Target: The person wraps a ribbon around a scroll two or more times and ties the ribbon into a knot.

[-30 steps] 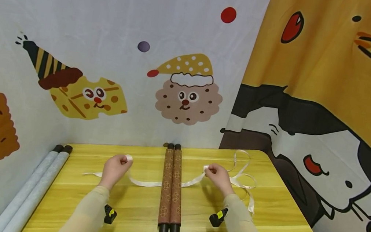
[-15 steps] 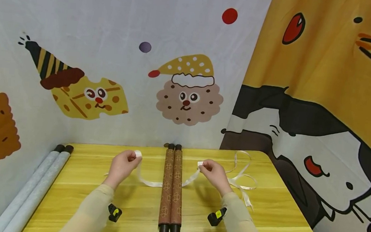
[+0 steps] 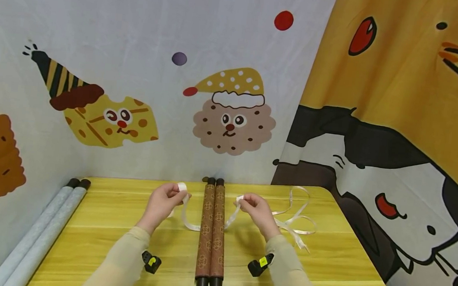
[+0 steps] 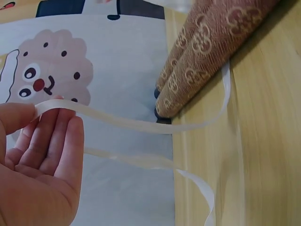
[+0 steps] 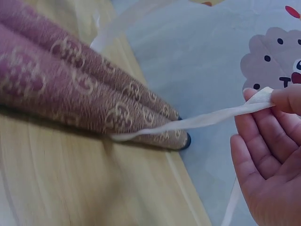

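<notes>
A double-rolled scroll (image 3: 212, 232), brown with gold flower patterns and black end knobs, lies lengthwise on the table. A white ribbon (image 4: 141, 126) passes beneath it and comes up on both sides. My left hand (image 3: 163, 204) pinches the ribbon between thumb and fingers, raised left of the scroll. On the other side my right hand (image 3: 259, 211) pinches the ribbon's right-hand length, also above the table. In the right wrist view the ribbon (image 5: 207, 118) runs from thumb and fingertips to the scroll's lower side. A loose length trails from each hand.
Another double roll, pale grey-blue with black ends (image 3: 47, 231), lies along the left table edge. Loose ribbon loops (image 3: 297, 221) spread over the right rear of the yellow wood-grain table (image 3: 348, 271). A cartoon-printed cloth (image 3: 138, 53) hangs behind the table.
Both hands, holding the ribbon, have moved inward toward the scroll and slightly up. The ribbon's trailing ends have been drawn along. The scroll stays in place.
</notes>
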